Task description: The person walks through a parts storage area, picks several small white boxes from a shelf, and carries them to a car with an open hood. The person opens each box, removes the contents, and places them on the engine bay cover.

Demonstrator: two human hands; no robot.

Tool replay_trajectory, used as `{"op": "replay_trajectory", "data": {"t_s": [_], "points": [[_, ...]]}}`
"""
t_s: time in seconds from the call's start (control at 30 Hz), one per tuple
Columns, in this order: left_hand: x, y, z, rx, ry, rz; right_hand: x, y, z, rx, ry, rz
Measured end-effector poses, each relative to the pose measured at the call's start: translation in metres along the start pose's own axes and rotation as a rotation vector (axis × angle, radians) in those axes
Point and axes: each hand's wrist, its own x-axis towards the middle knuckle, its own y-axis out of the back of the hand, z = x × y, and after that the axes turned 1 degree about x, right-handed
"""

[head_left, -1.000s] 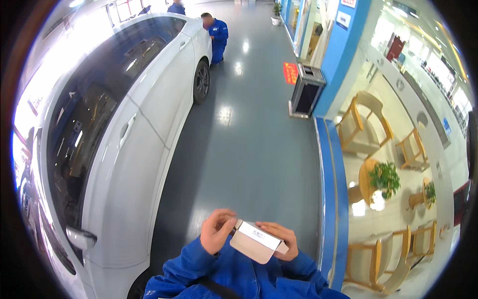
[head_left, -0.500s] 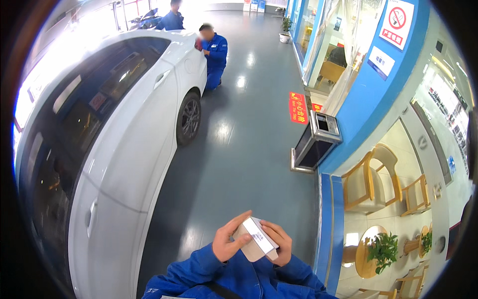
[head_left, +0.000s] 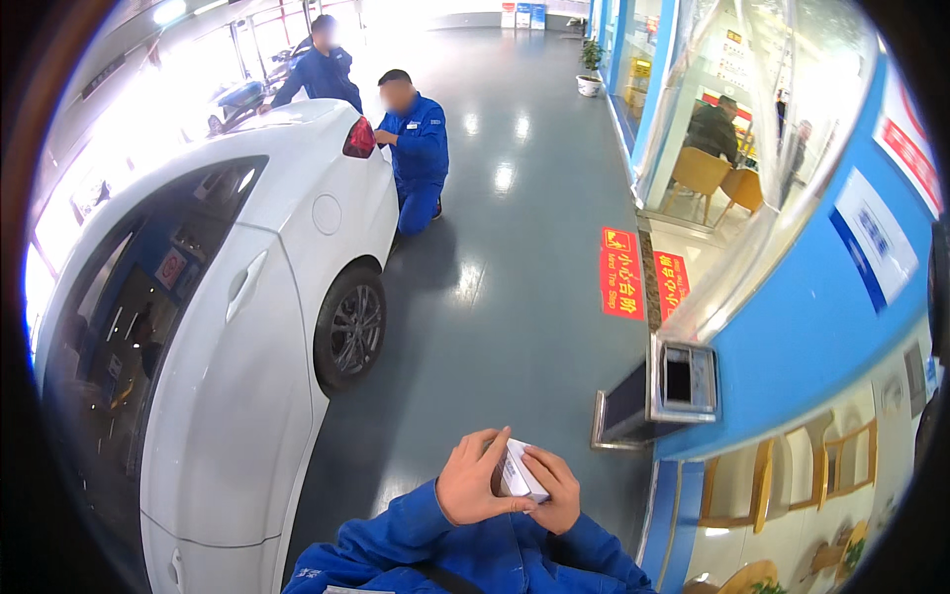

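Between my two hands, in front of my blue work jacket (head_left: 495, 559), is a small white box (head_left: 516, 473). My left hand (head_left: 477, 480) grips its left side, the thumb along the near edge and the fingers over the far edge. The fingers of my right hand (head_left: 554, 489) wrap over the right side. The box is tilted, and most of its faces are hidden behind my fingers. Whether its lid is closed I cannot make out.
At my left stands a white car (head_left: 237, 396). By its red tail light (head_left: 359, 139) a person in blue (head_left: 419, 148) kneels, with another person (head_left: 322, 74) behind. A metal-framed trash bin (head_left: 683, 381) stands at the right beside a blue wall. Red floor signs (head_left: 621, 272) lie beyond it.
I have moved forward along the car, so the rear wheel, the bin and the people are nearer. My hands have turned the box and now cover more of it.
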Motion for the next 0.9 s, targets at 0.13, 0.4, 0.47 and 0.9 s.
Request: {"op": "replay_trajectory", "data": {"t_s": [0.13,0.4,0.47,0.9], "points": [[0.08,0.006,-0.02,-0.061,0.085,0.067,0.082,0.001,0.048,0.027,0.006,-0.02],[0.253,0.008,-0.135,-0.293,0.163,0.216,0.242,-0.027,0.181,0.116,-0.036,-0.072],[0.298,0.02,-0.16,-0.362,0.183,0.217,0.282,-0.032,0.201,0.157,-0.088,-0.094],[0.589,0.033,-0.33,-0.49,0.02,0.226,0.531,-0.075,0.356,0.571,-0.241,-0.309]]}}
